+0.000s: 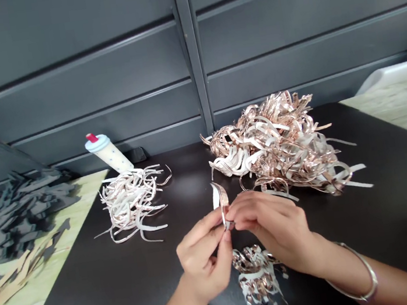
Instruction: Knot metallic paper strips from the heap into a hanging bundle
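Observation:
Both of my hands meet above the black tabletop [399,226], pinching a curled strip of rose-gold and white foil [220,203] at its lower end. My left hand [203,256] holds it from the near side, and the fingertips of my right hand [270,224] press against it. Just below my hands lies a small heap of curled foil strips [256,274]. A large tangled pile of the same strips [278,147] sits beyond my right hand, and a looser, thinner bundle [131,203] lies to the left.
A white bottle with a blue cap and red tip [108,153] lies tilted behind the left bundle. Dark cut pieces [15,214] are heaped on a pale patterned board [42,246] at left. A grey ribbed wall [73,64] runs along the back. A silver bangle [351,273] circles my right wrist.

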Motion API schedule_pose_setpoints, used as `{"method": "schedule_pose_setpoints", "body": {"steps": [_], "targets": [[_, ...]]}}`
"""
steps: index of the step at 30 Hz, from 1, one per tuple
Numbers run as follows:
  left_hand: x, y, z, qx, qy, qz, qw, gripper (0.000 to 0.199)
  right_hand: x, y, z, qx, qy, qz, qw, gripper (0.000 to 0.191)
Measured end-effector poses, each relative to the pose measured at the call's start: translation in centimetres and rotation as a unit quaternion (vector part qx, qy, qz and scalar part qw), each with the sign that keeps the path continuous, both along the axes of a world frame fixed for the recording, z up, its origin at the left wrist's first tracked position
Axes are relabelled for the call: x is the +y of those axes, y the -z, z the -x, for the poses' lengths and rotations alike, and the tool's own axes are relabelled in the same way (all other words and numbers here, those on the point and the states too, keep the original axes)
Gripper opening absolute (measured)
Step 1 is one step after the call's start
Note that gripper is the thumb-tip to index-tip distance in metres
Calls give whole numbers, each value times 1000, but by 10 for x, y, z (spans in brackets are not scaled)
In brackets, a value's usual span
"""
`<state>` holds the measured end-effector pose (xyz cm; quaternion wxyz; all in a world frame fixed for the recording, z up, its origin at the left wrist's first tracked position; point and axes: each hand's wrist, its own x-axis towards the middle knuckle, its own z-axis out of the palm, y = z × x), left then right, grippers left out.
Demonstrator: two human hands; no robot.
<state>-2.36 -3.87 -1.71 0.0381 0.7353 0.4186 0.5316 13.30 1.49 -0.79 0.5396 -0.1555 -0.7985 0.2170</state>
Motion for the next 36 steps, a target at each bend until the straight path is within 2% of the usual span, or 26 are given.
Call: {"method": "schedule_pose_setpoints", "body": {"steps": [3, 6, 9, 12, 14, 16, 18, 20, 23, 26, 27, 29, 31, 32, 33, 36], "targets": [[9, -11, 3, -9, 18, 12, 1000, 19, 5, -16, -5, -9, -18, 60, 998, 14], [22, -20, 2, -54, 56, 125, 989, 15, 11, -23, -7, -37, 11, 18, 999, 15], [34, -26, -1, -150, 103, 282, 942, 25, 16, -18, -6, -53, 59, -64, 995, 17], [39, -27, -5, -219, 125, 370, 894, 35, 19, -8, -6, -46, 87, -89, 991, 16], [40, -25, -7, -224, 118, 373, 893, 35, 19, -4, -8, -35, 99, -50, 993, 15], [39, -22, -9, -210, 107, 344, 909, 34, 20, -3, -10, -10, 95, 28, 995, 14], [39, -19, -10, -194, 98, 324, 921, 34, 22, -3, -13, 11, 68, 114, 991, 13], [40, -15, -10, -198, 98, 338, 915, 37, 25, -3, -15, 11, 37, 161, 986, 13], [43, -10, -10, -235, 109, 382, 887, 40, 28, -3, -19, -10, 2, 148, 989, 14], [45, -7, -9, -283, 106, 381, 874, 38, 29, -6, -25, -10, -45, 98, 994, 17], [45, -5, -9, -301, 96, 370, 874, 36, 29, -7, -27, 4, -45, 83, 996, 21], [45, -3, -9, -331, 72, 335, 879, 33, 31, -9, -31, 47, 0, 81, 996, 27], [43, -1, -10, -339, 59, 304, 889, 28, 35, -7, -31, 74, 66, 143, 985, 31], [42, 0, -10, -330, 58, 292, 896, 25, 39, -4, -30, 77, 75, 192, 975, 32], [42, 0, -11, -309, 59, 284, 906, 22, 43, -2, -29, 78, 59, 245, 965, 32], [44, -1, -13, -199, 78, 279, 936, 17, 54, 7, -23, 116, -69, 381, 915, 36]]}}
